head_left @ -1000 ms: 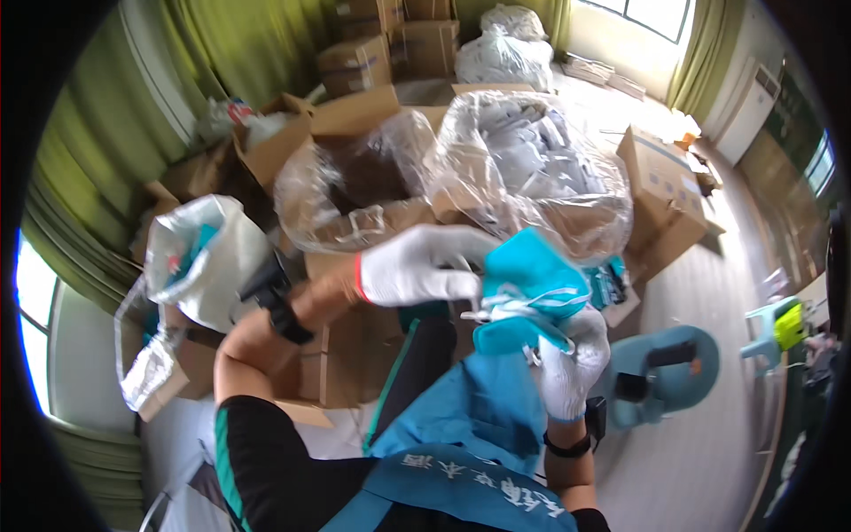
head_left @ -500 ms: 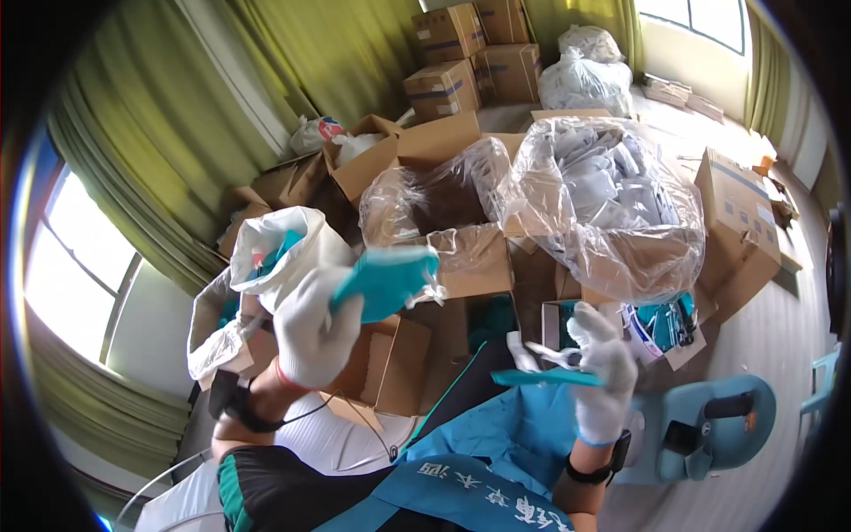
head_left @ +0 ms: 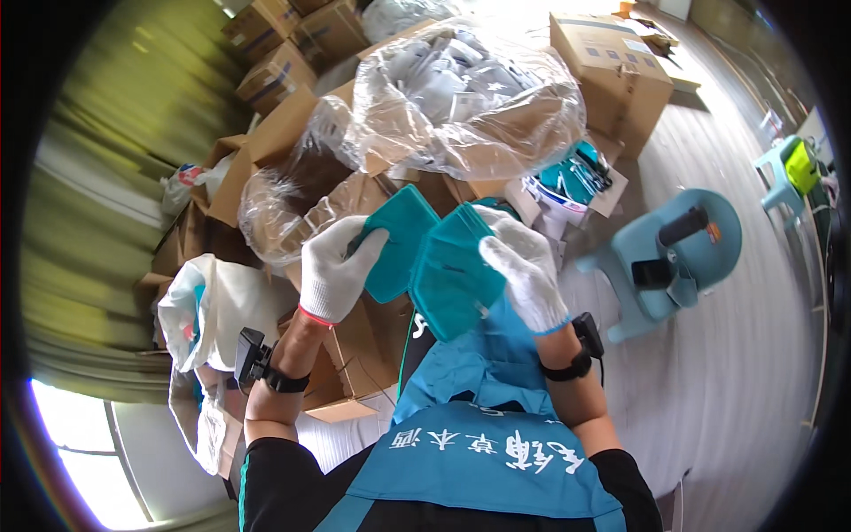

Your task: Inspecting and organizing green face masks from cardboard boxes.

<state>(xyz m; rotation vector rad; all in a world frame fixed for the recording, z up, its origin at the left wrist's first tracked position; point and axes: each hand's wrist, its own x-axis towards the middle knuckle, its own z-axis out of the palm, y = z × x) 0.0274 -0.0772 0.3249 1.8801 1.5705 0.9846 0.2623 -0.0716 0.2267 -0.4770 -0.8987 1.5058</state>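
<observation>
My left hand (head_left: 335, 269), in a white knit glove, is closed on the edge of a teal folding face mask (head_left: 399, 253). Another teal face mask (head_left: 456, 277), perhaps more than one layered together, is pinched in my gloved right hand (head_left: 525, 269). Both are held up in front of my blue apron (head_left: 479, 457), their inner edges meeting or overlapping; I cannot tell if they touch. The fingertips behind the masks are hidden.
Past my right hand, a small open box (head_left: 610, 197) holds teal masks. Plastic-lined cartons hold grey-white packets (head_left: 470, 75). A white sack (head_left: 232, 301) stands at left. A blue plastic chair (head_left: 709, 257) with a black phone-like object (head_left: 651, 274) is at right.
My hands have come together at the middle, each still with a teal mask, now turned broad side toward me. The view has swung right and down.
</observation>
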